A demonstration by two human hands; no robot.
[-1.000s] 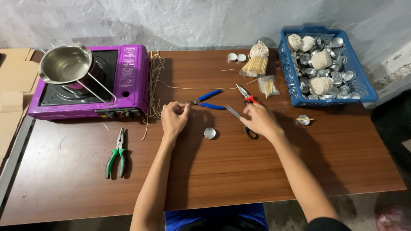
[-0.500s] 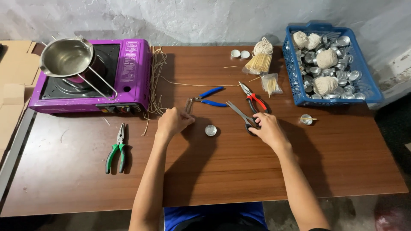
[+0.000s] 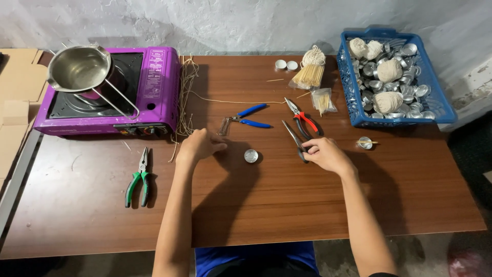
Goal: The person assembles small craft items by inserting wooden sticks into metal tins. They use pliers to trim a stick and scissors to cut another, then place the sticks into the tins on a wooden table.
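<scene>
My right hand is closed around the handle end of black-handled pliers that lie on the wooden table, jaws pointing away from me. My left hand rests on the table with its fingers curled, and I see nothing in it. A small round metal cup stands between the two hands, touched by neither. Blue-handled pliers and red-handled pliers lie just beyond the hands.
A purple portable stove with a steel pot stands far left, with wick strands beside it. Green-handled pliers lie near left. A blue basket of metal cups and string balls sits far right. A stick bundle and a wicked cup lie nearby.
My right hand has slid a little toward me along the black-handled pliers. My left hand has drawn back slightly from the blue-handled pliers and curled its fingers.
</scene>
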